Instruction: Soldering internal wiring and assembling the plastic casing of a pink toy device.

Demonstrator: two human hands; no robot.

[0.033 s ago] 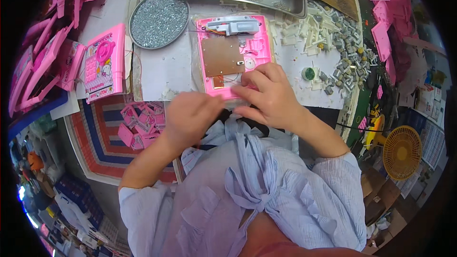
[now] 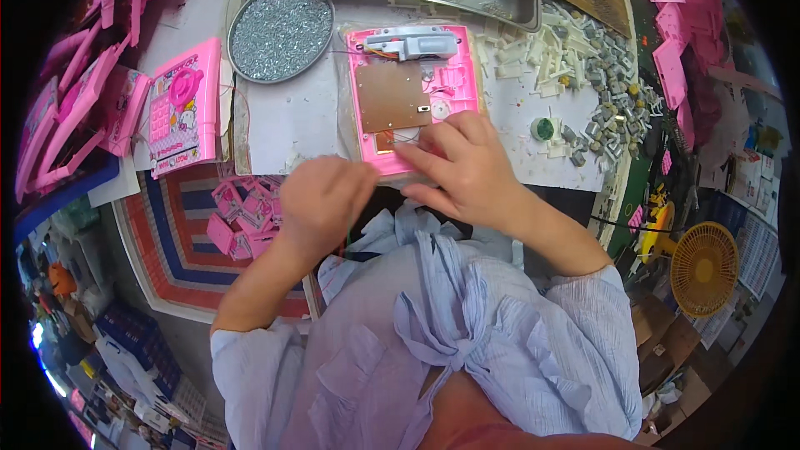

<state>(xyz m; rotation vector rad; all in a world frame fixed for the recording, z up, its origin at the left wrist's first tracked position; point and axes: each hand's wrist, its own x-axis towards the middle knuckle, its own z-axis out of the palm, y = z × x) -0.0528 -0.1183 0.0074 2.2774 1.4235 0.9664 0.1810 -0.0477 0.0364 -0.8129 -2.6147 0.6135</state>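
Observation:
A pink plastic housing lies on the table in front of me with its inside facing up. It carries a brown board, a grey mechanism along its far edge and a small copper-coloured piece among thin wires. My right hand reaches over the near edge, thumb and fingers apart, the forefinger at the wires beside the copper-coloured piece. By the near left corner is my left hand, its fingers together; anything between them is hidden.
A round tray of screws and a divided metal tray stand beyond. White plastic parts and small grey pieces spread right, near a green round piece. Pink covers stack left. Small pink parts lie in a striped container.
My left hand has drawn slightly left, away from the housing's near edge. My right forefinger has shifted up and left toward the wires, uncovering more of the near edge.

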